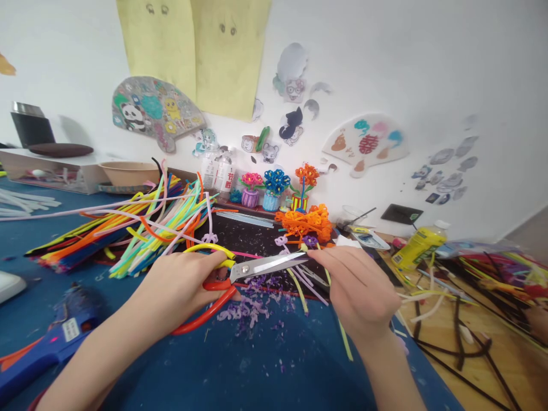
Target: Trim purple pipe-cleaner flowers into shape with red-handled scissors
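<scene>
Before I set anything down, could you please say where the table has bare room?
The widest patch is the blue table between the left arm and right arm, nearer than the purple scraps; small specks dot it. A smaller one lies between the glue gun and the pipe cleaners. Beyond the scissors, the black tray, orange flowers and flowerpots crowd together.

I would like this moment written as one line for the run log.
left hand: holds scissors | right hand: pinches pale piece at blade tip | blue table: purple scraps | near wall: flower pots
</scene>
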Available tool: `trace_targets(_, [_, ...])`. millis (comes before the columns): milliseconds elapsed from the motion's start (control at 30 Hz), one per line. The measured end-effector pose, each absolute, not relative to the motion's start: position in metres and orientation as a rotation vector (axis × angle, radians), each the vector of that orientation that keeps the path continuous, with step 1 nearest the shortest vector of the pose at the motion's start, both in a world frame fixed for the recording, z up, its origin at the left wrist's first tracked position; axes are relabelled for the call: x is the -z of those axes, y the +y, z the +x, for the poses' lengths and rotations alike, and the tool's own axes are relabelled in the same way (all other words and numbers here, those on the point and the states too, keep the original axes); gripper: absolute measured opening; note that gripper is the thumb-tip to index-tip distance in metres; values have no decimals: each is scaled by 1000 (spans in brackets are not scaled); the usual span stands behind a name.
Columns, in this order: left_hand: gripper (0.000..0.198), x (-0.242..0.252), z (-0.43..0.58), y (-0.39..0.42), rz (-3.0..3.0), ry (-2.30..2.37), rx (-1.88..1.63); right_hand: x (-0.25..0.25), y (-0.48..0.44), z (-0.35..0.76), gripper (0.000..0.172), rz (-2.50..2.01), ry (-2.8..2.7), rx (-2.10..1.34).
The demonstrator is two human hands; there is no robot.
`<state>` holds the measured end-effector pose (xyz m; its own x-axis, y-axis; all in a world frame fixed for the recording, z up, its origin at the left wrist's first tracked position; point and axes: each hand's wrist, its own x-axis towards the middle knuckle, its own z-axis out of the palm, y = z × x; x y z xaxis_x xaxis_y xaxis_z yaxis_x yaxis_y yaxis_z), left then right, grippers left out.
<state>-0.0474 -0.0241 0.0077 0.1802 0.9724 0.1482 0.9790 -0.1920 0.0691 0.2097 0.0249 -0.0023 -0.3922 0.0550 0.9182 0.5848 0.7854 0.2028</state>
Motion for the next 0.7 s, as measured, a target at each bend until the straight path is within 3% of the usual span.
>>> trace_targets(267, [36,-7,-48,-22,-2435,-1967,291,2,24,209,31,-497,-1891,612])
trace_targets(700, [32,-4,-51,-23,-2390,-1946,191,1,22,208,29,-490,-1877,616])
